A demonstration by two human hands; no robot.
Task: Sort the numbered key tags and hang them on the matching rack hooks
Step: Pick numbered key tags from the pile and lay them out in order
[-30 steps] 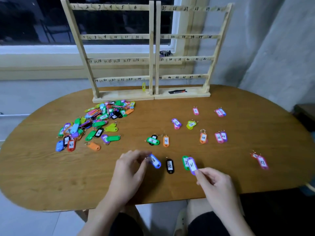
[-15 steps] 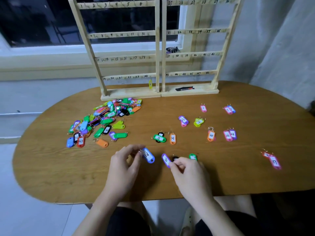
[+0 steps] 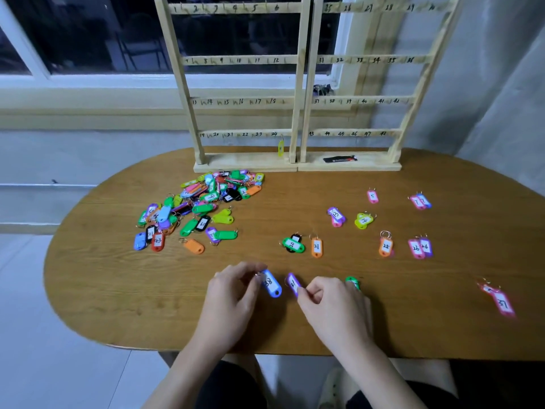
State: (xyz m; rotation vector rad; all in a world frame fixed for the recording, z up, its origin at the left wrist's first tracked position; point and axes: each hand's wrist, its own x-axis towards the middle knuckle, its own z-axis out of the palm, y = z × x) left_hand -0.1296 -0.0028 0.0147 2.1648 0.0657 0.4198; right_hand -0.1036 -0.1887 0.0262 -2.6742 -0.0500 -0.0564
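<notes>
A: What could go wrong from here?

B: Mostly mix-ups, I'd judge; the left hand [image 3: 233, 293] pinches the ring end of the blue tag [image 3: 271, 286] marked 38, and the right hand [image 3: 330, 302] pinches the purple tag [image 3: 293, 284], whose number is blurred; both sit at about 6 o'clock on the tabletop [image 3: 88, 276], nearly touching; drop one on the other and the sorted order is lost.

A: Anything under the right hand?

B: A green tag [image 3: 351, 281] pokes out at its 1 o'clock side; the knuckles could drag it; what else that hand covers I cannot tell.

A: And around them?

B: The unsorted pile [image 3: 194, 211] lies at 10 o'clock; sorted tags spread from 12 to 3 o'clock, among them the orange 21 [image 3: 316, 247] and a pink one [image 3: 501, 302] well apart at 3; a reach to the rack [image 3: 298, 84] at 12 o'clock passes over them, and a sleeve or wrist may scatter them.

A: The rack itself?

B: Nearly bare; one yellow tag [image 3: 281, 148] hangs low; a dark flat object [image 3: 340, 158] lies on its base.
</notes>
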